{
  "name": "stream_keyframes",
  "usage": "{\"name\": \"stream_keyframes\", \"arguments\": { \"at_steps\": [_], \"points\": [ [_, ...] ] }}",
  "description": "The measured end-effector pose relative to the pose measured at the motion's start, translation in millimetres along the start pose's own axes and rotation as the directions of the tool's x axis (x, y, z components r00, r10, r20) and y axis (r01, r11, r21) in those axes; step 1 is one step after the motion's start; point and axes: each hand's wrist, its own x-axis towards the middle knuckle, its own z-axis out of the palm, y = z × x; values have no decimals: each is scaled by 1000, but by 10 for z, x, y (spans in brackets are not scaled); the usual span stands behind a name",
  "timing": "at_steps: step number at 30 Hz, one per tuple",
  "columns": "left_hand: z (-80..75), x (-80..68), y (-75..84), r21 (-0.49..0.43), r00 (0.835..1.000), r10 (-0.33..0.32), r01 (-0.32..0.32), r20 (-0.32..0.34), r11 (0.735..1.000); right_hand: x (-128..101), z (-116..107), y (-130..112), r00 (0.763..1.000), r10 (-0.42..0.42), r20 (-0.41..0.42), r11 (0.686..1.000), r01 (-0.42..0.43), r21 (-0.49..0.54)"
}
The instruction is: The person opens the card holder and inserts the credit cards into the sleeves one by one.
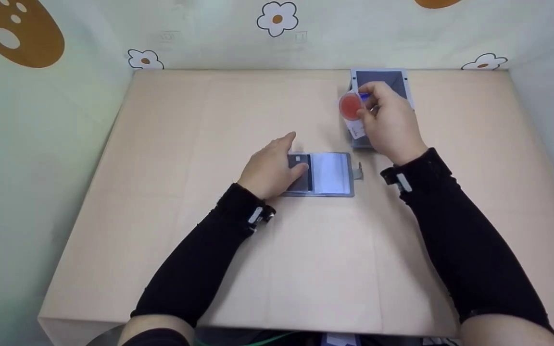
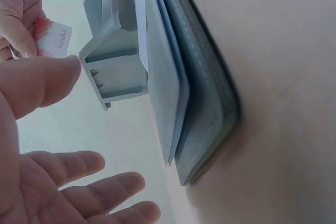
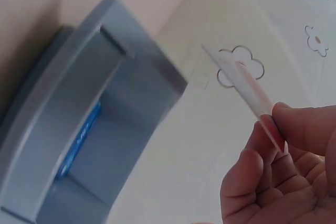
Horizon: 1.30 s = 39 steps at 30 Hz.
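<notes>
Between thumb and fingers my right hand (image 1: 392, 122) pinches a white card (image 1: 355, 129) with a big red circle, held up in front of a grey bin (image 1: 380, 72). The right wrist view shows the card (image 3: 244, 90) nearly edge-on, apart from the bin, with a blue item (image 3: 79, 140) inside the bin. My left hand (image 1: 270, 168) has its fingers spread over the left part of an unfolded card wallet (image 1: 352, 185) on the table. In the left wrist view, the wallet's leaves (image 2: 165, 87) stand slightly apart and those fingers (image 2: 100, 190) hold nothing.
The wallet's clasp strap (image 1: 358, 172) sticks out to its right. A pale cloth covers the table (image 1: 185, 144), which meets a flower-patterned wall (image 1: 209, 43) at the back. Below the front edge, a green cable (image 1: 262, 340) shows.
</notes>
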Motion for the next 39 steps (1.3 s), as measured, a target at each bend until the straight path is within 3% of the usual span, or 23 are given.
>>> {"name": "stream_keyframes", "arguments": {
  "at_steps": [10,19,26,30,32,36,39],
  "points": [
    [9,2,33,-135,998,2,-11,-69,991,-203,310,-78,994,-6,107,970,-20,244],
    [40,-19,83,-279,990,71,-101,-118,955,-315,525,-110,986,-2,167,928,-60,367],
    [57,-12,110,-350,988,59,-106,-142,931,-375,602,-97,980,0,199,916,-80,394],
    [47,-12,108,-382,989,45,-96,-140,919,-378,606,-68,975,-6,223,921,-82,381],
    [40,-10,99,-391,990,44,-93,-134,915,-372,584,-42,970,-26,240,938,-59,342],
    [23,-8,83,-394,991,31,-79,-127,916,-356,477,28,953,-72,295,981,14,196],
    [19,-12,72,-358,994,12,-50,-108,932,-351,385,95,922,-63,383,998,52,38]
  ]
}}
